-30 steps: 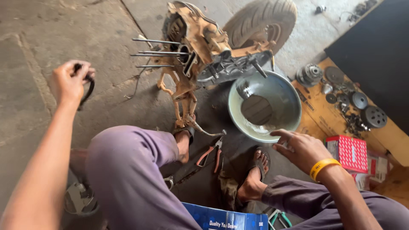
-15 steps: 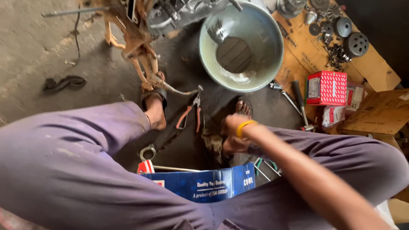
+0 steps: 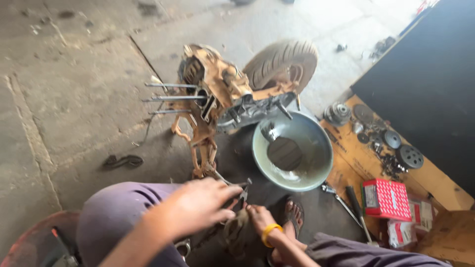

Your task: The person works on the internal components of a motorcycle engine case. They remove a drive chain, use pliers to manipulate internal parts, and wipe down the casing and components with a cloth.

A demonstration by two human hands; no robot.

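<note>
Low over the concrete floor (image 3: 74,99), a seated person's left hand (image 3: 198,205) closes loosely around pliers (image 3: 241,189). Their right hand (image 3: 258,216) grips a grimy part beside a metal basin (image 3: 316,148), near the stripped scooter engine (image 3: 222,96).

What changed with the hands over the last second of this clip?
The left hand came in from the far left, away from the black rubber loop, which now lies on the floor. The right hand drew back from beside the basin. Both now meet near the pliers; grip unclear. Engine and basin stayed put.
</note>
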